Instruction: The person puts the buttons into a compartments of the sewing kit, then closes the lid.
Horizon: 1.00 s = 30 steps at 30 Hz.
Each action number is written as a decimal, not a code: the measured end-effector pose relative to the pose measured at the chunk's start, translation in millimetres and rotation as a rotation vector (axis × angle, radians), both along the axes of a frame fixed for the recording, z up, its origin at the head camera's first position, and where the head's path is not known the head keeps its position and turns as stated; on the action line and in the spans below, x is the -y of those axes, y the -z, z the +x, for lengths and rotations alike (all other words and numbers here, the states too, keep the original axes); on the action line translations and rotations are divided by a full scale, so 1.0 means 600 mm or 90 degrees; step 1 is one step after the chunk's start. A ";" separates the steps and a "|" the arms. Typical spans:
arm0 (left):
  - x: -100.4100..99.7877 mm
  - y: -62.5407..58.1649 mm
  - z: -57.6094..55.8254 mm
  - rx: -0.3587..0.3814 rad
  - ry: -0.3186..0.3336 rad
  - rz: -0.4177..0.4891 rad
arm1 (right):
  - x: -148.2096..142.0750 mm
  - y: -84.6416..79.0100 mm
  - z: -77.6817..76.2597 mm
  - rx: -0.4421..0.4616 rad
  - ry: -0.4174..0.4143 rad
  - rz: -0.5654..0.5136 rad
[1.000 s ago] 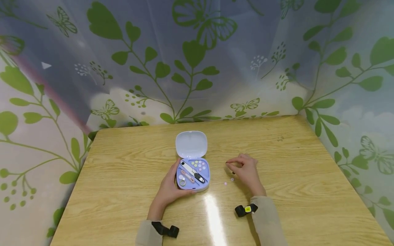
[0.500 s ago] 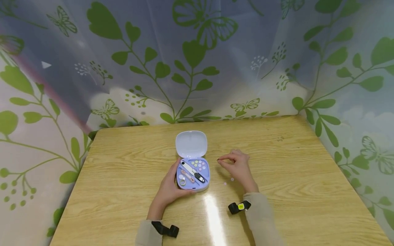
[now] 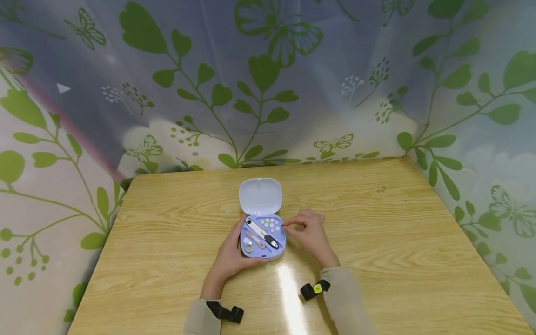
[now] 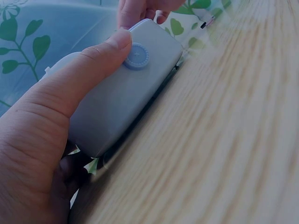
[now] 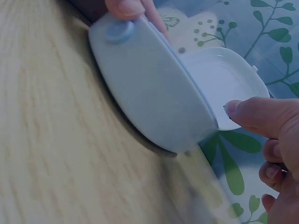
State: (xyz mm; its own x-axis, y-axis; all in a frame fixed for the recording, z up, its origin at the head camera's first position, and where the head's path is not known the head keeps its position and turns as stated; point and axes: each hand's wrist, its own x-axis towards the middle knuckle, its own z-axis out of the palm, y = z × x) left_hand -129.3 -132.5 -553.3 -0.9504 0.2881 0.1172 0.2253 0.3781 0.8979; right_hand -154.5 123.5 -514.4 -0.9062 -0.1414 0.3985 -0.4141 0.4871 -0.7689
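Note:
An open sewing box (image 3: pixel 277 251), pale blue with a white lid (image 3: pixel 260 197), stands on the table. My left hand (image 3: pixel 229 256) grips its left side, thumb across the front by the round catch (image 4: pixel 138 57). At the right rim, my right hand (image 3: pixel 307 232) pinches a small dark button (image 5: pixel 227 111) between thumb and forefinger; its shape is mostly hidden. Inside lie black-and-white thread snips (image 3: pixel 261 232), a pinkish slim tool (image 3: pixel 255 240), a ring-like silvery item (image 3: pixel 248 248) and several pale buttons (image 3: pixel 270 225) in the upper right compartment.
The wooden table (image 3: pixel 167 223) runs back to a leaf-patterned cloth (image 3: pixel 268 116). Small loose pieces (image 4: pixel 207 22), dark and pinkish, lie on the table beyond the box in the left wrist view; the right arm hides them in the head view.
My right hand has moved left from over the table to the box's right rim, carrying the small dark button. The left hand and the box have stayed put.

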 end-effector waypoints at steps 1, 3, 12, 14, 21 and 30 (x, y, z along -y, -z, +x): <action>0.000 -0.001 0.000 0.003 0.000 0.003 | 0.002 0.000 0.001 0.002 -0.003 0.002; -0.001 -0.002 0.000 0.010 -0.001 0.003 | 0.005 0.001 0.004 0.011 -0.008 0.007; -0.001 -0.001 0.000 0.021 -0.004 -0.002 | 0.016 -0.008 0.013 0.031 -0.011 0.109; -0.001 -0.001 -0.001 0.018 -0.003 -0.002 | 0.019 -0.012 0.013 0.032 -0.003 0.136; -0.002 0.000 0.001 0.009 -0.001 0.008 | 0.028 -0.022 0.017 0.073 0.031 0.198; 0.000 0.001 0.000 0.013 -0.003 0.009 | 0.033 -0.026 0.019 0.076 0.040 0.220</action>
